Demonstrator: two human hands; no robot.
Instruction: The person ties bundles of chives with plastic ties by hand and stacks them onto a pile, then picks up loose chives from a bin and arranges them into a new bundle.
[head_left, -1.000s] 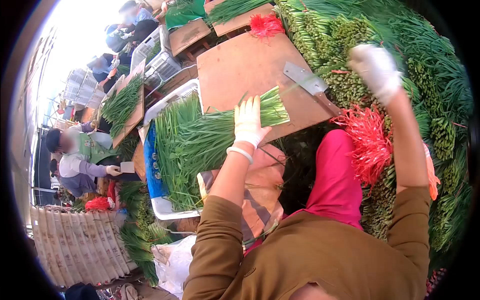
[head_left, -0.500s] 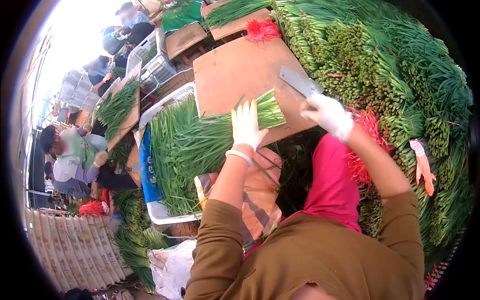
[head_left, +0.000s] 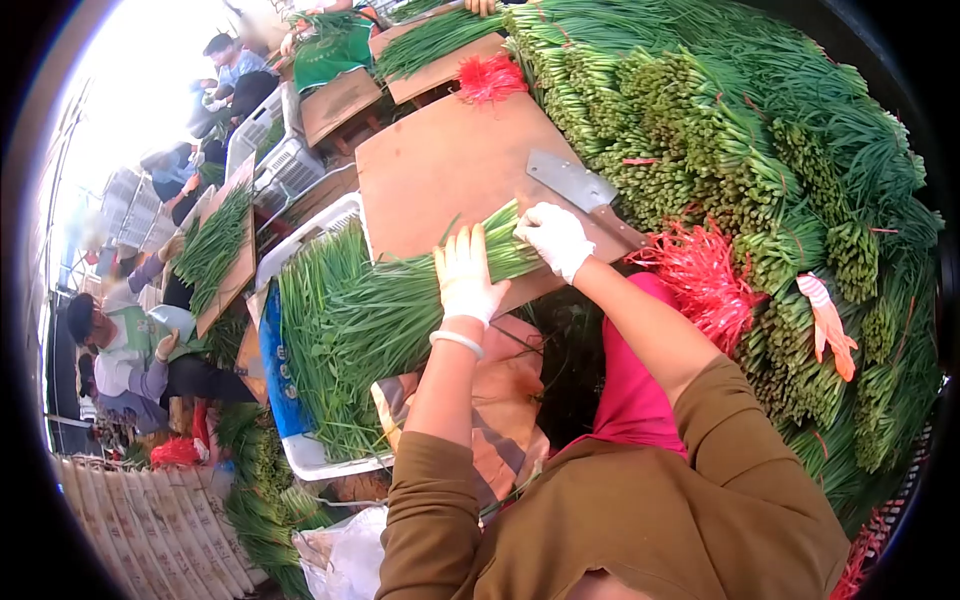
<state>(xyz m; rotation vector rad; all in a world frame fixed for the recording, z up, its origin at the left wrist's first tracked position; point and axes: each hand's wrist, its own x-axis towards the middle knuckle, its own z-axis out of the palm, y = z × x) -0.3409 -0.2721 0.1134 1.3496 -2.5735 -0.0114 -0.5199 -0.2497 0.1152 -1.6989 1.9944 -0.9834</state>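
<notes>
My left hand (head_left: 466,280), in a white glove, lies flat with fingers spread on a bunch of green stalks (head_left: 400,300). The cut ends of the bunch rest on a brown board (head_left: 430,160), its leaves over a white crate (head_left: 308,460). At those ends is my right hand (head_left: 556,238), gloved too, its fingers closed; what they grip, if anything, is hidden. A cleaver (head_left: 570,180) lies on the board just beyond my right hand, its handle toward the red ties (head_left: 702,280).
Stacked green bundles (head_left: 700,130) fill the right side, with an orange-and-white glove (head_left: 828,325) on them. More red strips (head_left: 491,78) sit at the board's far edge. Co-workers, one in a green apron (head_left: 140,345), are at the left beside other boards and crates.
My right hand has come in from the bundles on the right, past the cleaver, to the stalk ends. My left hand stays on the bunch. The whole view has shifted somewhat.
</notes>
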